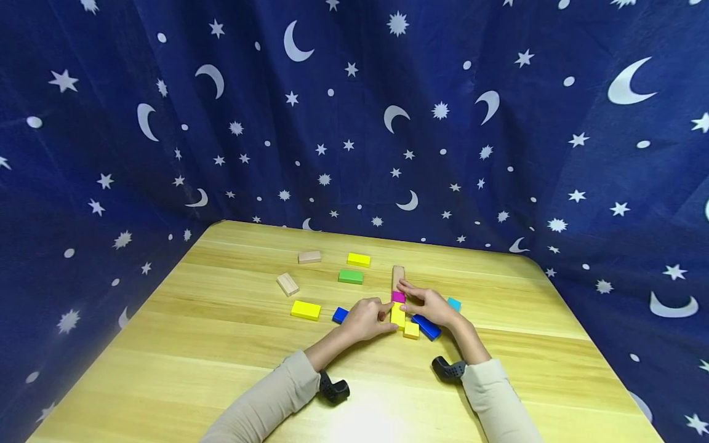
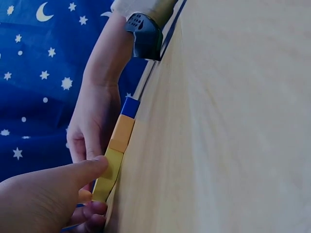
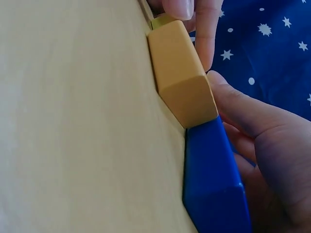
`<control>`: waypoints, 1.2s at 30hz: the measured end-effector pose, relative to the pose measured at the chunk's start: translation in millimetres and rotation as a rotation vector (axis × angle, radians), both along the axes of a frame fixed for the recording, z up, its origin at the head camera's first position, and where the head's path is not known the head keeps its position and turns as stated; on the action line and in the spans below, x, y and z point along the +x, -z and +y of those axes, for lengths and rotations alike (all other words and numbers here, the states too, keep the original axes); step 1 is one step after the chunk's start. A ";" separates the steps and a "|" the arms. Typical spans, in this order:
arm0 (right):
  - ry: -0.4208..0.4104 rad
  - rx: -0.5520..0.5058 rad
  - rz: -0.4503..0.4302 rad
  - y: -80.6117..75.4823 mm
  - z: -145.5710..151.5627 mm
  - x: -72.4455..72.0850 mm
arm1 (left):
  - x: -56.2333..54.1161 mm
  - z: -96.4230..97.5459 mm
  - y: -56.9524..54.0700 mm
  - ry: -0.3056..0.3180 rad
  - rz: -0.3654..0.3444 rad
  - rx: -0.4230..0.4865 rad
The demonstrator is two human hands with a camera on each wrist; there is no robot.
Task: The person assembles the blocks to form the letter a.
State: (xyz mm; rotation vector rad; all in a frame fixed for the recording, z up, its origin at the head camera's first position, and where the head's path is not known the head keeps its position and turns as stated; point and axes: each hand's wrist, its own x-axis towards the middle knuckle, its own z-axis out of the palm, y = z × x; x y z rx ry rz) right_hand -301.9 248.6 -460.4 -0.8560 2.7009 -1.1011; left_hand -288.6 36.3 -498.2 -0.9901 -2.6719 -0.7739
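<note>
A row on the table is made of a bare wooden block [image 1: 398, 275], a magenta block [image 1: 398, 297] and a yellow block [image 1: 397, 316]. My left hand [image 1: 362, 320] pinches the yellow block, its thumb at the near end and index finger by the far end. From the right side my right hand [image 1: 434, 306] reaches in, thumb beside the yellow block and fingers extended over the wooden and magenta blocks. Close below sit a small orange-yellow block [image 3: 180, 63] and a long blue block [image 3: 214, 165]. The right fingertips are partly hidden in the right wrist view.
Under the right wrist lies a light blue block [image 1: 454, 304]. Another blue block [image 1: 340, 315] is beside the left hand. Farther left are yellow blocks [image 1: 306, 310] [image 1: 359, 259], a green block [image 1: 351, 277] and wooden blocks [image 1: 287, 284] [image 1: 309, 257]. A starry blue curtain [image 1: 354, 123] hangs behind.
</note>
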 end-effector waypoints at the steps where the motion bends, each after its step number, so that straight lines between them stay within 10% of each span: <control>1: 0.005 0.011 0.013 3.8 1.2 -2.6 | -0.1 0.0 -0.2 -0.002 0.001 -0.004; 36: 0.009 0.051 0.024 16.9 -10.5 4.7 | -11.5 -43.1 -20.0 -0.022 -0.062 0.051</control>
